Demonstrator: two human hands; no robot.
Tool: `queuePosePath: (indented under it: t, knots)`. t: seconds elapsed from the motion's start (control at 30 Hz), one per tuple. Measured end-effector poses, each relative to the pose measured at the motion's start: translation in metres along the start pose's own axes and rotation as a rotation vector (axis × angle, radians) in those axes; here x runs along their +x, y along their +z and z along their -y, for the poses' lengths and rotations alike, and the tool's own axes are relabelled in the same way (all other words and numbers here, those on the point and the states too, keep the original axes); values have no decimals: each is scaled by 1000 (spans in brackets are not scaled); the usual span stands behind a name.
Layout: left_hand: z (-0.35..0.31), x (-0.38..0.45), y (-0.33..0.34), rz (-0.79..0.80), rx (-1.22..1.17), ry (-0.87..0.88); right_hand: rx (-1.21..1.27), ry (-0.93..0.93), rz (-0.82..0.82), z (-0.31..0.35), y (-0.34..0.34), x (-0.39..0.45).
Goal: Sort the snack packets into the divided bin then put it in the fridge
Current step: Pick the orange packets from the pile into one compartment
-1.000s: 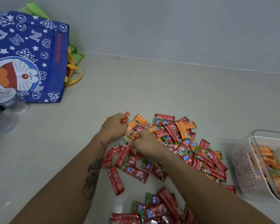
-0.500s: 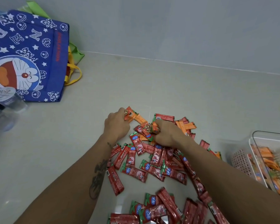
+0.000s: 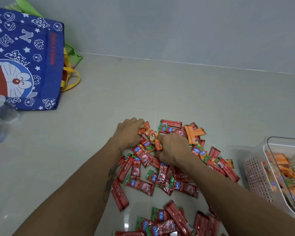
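right hand (image 3: pixel 173 148) shifted left, gripping orange packets (image 3: pixel 156 142)

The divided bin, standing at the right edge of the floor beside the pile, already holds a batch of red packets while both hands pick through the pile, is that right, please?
Not quite: the packets in the divided bin are orange, not red, as the head view shows. The rest stands: it sits at the right edge, and the left hand and right hand pick through the pile.

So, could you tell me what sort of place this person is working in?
Probably the floor of a home, in a corner by a wall. Snack packets lie spread on pale floor tiles, a blue cartoon tote bag sits against the grey wall, and a clear divided bin waits alongside.
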State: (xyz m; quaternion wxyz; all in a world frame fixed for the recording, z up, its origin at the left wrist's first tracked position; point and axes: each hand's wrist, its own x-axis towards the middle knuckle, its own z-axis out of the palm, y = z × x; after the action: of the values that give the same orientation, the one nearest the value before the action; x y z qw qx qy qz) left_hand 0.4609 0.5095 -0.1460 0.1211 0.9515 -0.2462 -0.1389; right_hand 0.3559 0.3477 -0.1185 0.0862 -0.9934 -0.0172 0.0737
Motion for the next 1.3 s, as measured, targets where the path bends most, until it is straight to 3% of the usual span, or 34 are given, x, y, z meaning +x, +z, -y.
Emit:
queuePosePath:
  t: [0.27, 0.5, 0.63, 0.8, 1.07, 1.17, 1.3]
  knots:
    - [13, -20, 6, -118, -60, -50, 374, 36, -152, -3, -1, -8]
    - [0, -58, -10, -278, -368, -187, 485, 23, -213, -4, -12, -22]
    - [-22, -89, -25, -387, -516, -165, 503, 26, -270, -7, -25, -46]
    - [-61, -123, -38, -348, -688, -59, 523, 22, -378, -24, -54, -99]
    - [-145, -155, -45, -351, -655, 85, 518, 206, -617, -90, -109, -204]
    - [-175, -167, -41, -332, -636, 158, 482, 374, -627, -126, -118, -232]
    - [-208, -177, -30, -272, -669, 195, 423, 533, -511, -166, -113, -251]
